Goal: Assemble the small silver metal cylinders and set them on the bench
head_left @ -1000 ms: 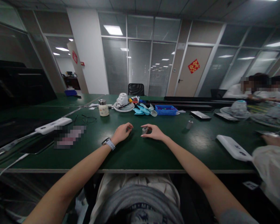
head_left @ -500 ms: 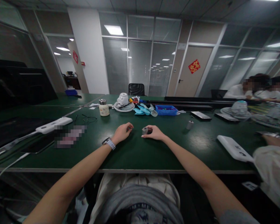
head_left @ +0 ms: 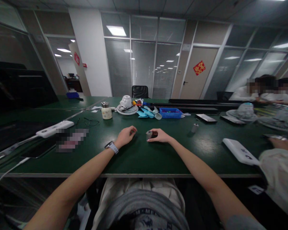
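Note:
On the green table [head_left: 144, 163], a small grey metal cylinder [head_left: 149, 134] stands upright in front of me. My right hand [head_left: 160, 135] reaches it from the right, thumb on the near side and fingers on the far side, closed around it. Left of the cylinder, my left hand [head_left: 126, 135] rests on its side with loosely curved fingers and nothing visible in them; a watch [head_left: 109, 145] is on that wrist. A second metal cylinder [head_left: 195, 128] stands farther right, touched by neither hand.
Toward the back are a cream bottle [head_left: 107, 111], a white fan [head_left: 126, 105], light blue fan blades [head_left: 146, 112] and a blue basket [head_left: 170, 112]. White power strips lie left [head_left: 55, 128] and right [head_left: 240, 151]. A co-worker's arm [head_left: 284, 145] is at the right edge.
My right thumb has shifted slightly on the cylinder, leaving more of its lower side showing. My left hand has stayed in place.

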